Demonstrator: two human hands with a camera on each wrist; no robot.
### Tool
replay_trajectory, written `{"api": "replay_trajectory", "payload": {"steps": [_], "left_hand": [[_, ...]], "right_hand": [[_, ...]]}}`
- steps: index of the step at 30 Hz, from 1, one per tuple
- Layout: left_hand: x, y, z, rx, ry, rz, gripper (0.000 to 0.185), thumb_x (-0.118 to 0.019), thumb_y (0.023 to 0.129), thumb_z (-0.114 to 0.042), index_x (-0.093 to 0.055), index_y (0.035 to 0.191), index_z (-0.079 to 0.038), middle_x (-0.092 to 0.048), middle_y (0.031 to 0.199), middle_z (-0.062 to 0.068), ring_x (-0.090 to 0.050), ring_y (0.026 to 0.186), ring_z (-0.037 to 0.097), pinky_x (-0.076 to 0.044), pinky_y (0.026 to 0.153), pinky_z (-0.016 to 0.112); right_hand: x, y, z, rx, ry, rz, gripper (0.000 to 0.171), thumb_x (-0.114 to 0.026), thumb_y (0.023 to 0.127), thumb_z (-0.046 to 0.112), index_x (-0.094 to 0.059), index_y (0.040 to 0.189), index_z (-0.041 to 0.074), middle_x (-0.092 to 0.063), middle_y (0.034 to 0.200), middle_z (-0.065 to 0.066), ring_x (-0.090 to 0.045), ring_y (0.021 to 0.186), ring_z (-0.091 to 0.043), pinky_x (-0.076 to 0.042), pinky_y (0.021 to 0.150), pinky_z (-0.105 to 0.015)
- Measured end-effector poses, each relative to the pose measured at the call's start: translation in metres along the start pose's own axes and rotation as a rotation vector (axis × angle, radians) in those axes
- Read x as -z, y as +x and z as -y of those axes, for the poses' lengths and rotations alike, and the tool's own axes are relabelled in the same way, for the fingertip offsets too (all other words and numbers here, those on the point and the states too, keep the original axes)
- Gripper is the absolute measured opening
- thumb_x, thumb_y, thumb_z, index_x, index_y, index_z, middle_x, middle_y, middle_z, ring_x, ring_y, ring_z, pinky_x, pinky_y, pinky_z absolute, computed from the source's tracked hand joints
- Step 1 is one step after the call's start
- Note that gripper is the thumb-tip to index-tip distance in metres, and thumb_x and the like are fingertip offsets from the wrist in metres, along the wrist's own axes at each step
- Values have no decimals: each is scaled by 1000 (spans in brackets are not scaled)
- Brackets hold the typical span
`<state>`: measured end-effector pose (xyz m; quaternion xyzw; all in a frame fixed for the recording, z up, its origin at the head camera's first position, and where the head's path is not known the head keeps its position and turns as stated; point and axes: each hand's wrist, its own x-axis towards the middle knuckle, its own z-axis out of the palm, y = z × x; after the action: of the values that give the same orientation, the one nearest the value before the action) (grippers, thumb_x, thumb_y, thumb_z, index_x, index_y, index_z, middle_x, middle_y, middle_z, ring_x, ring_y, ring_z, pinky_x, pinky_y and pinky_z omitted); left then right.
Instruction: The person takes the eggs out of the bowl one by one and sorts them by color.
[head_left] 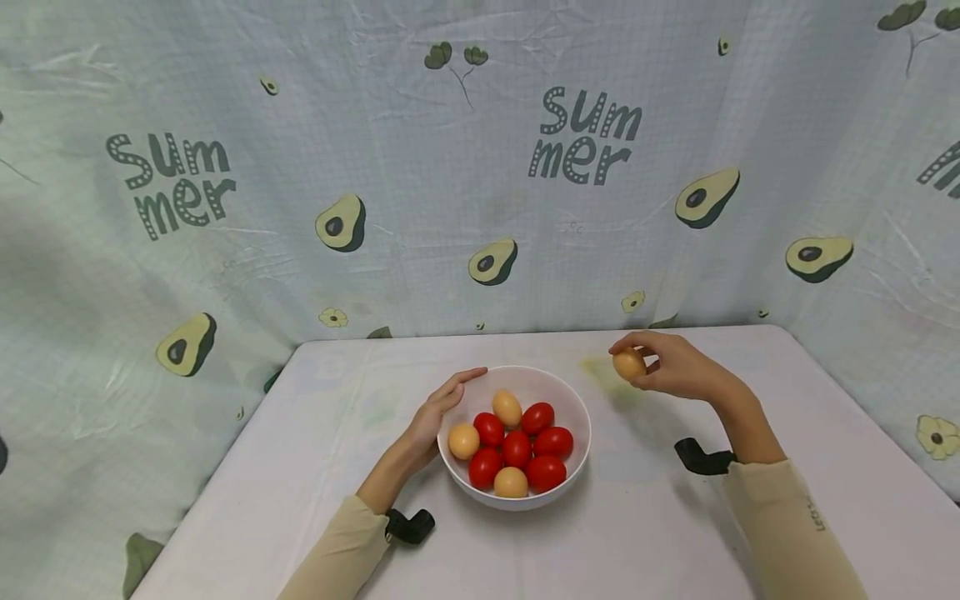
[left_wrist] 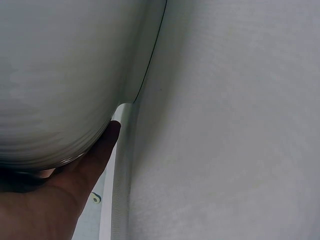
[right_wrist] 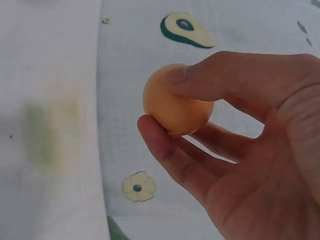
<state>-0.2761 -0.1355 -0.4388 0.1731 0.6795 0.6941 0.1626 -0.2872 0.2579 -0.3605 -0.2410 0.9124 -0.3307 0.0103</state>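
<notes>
The right hand (head_left: 675, 367) pinches a small tan egg (head_left: 628, 364) between thumb and fingers (right_wrist: 170, 150), raised above the white counter (head_left: 787, 450) toward its far edge, just right of the round white bowl (head_left: 577, 454). The bowl holds red tomatoes (head_left: 517, 448) and more tan eggs (head_left: 507, 407). The left hand (head_left: 435, 417) rests with straight fingers against the bowl's left wall, holding nothing.

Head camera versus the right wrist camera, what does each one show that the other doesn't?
Only the head view shows the white bowl of red tomatoes and eggs, with the left hand resting flat against its side. Only the right wrist view shows the thumb pressed over the egg and fingers beneath. Both show the right hand pinching a tan egg.
</notes>
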Motion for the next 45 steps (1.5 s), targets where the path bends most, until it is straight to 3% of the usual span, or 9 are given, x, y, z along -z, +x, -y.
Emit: {"api": "replay_trajectory", "payload": {"steps": [9, 23, 30, 45], "left_hand": [[-2, 0, 0, 5, 4, -11, 51, -26, 112, -29, -39, 159, -15, -32, 168, 7, -31, 154, 29, -21, 129, 50], [-3, -1, -1, 10, 12, -21, 50, -28, 112, -29, -40, 158, -16, -34, 167, 7, -32, 153, 29, -23, 129, 50], [-2, -1, 0, 5, 21, -10, 51, -27, 112, -29, -39, 159, -15, -33, 168, 8, -31, 154, 30, -23, 129, 51], [-2, -1, -2, 13, 14, -11, 50, -26, 112, -28, -39, 159, -16, -32, 168, 8, -33, 153, 30, -24, 128, 51]], "right_hand": [[-6, 1, -31, -48, 11, 28, 38, -72, 87, 3, -68, 125, 5, -67, 129, -18, -65, 115, -39, -57, 82, -31], [-21, 2, -61, -111, -39, 31, 49, -75, 83, 12, -64, 129, 1, -66, 130, -24, -64, 115, -42, -54, 90, -47], [-22, 2, -62, -178, -34, 57, 54, -76, 81, 17, -63, 131, 1, -65, 133, -23, -62, 121, -43, -54, 92, -51], [-21, 3, -59, -161, -16, 83, 50, -74, 81, 11, -64, 129, 2, -64, 132, -23, -61, 119, -42, -52, 96, -54]]}}
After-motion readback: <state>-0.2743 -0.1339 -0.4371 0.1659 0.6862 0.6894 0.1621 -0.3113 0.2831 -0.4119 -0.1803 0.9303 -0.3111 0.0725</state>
